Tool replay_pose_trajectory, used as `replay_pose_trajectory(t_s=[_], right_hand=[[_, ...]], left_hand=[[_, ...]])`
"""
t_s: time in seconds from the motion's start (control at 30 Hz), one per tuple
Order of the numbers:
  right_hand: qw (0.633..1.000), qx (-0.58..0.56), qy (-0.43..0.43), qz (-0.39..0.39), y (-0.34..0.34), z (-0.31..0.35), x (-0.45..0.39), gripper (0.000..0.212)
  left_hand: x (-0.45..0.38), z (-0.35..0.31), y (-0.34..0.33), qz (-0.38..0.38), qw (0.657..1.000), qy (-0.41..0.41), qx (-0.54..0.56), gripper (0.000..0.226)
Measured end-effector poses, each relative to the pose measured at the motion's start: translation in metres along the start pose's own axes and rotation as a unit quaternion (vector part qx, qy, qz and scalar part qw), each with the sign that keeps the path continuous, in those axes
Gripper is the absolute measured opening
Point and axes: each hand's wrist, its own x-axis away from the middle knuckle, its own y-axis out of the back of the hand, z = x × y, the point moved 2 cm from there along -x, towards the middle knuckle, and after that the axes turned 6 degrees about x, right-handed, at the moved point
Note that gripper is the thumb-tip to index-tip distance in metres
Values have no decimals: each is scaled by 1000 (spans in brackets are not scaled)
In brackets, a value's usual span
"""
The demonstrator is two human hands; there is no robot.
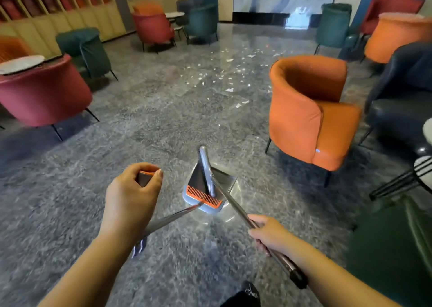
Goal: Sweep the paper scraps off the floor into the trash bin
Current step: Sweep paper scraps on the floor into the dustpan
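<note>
While the paper scraps [230, 72] lie well ahead, the left hand [131, 196] is gripping the dustpan [205, 189] handle and the right hand [268, 233] is wrapping the broom [236, 207] pole; walking closer is probably next.

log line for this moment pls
left hand grips dustpan handle | right hand grips broom handle | paper scraps unswept ahead

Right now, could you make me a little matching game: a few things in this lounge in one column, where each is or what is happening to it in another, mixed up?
Things:
1. white paper scraps
2. grey dustpan with orange comb
3. metal broom pole
4. orange armchair

States:
A. gripped by right hand
B. standing right of the scraps
C. scattered on grey floor ahead
D. low between both hands, handle held by left hand

Pairs: 1-C, 2-D, 3-A, 4-B
</note>
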Motion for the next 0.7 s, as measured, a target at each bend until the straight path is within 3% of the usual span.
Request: replay_pose_trajectory(t_s=[0.3, 0.47, 0.7], right_hand=[[1000, 20, 7, 21, 102, 122, -171, 54], [1000, 15, -12, 12, 119, 173, -249, 58], [999, -17, -49, 10, 123, 255, -370, 46]], left_hand=[[-189, -3, -76, -40, 999, 12, 13, 8], [-281, 23, -109, -40, 998, 32, 32, 6], [-444, 72, -146, 0, 1000, 18, 25, 7]])
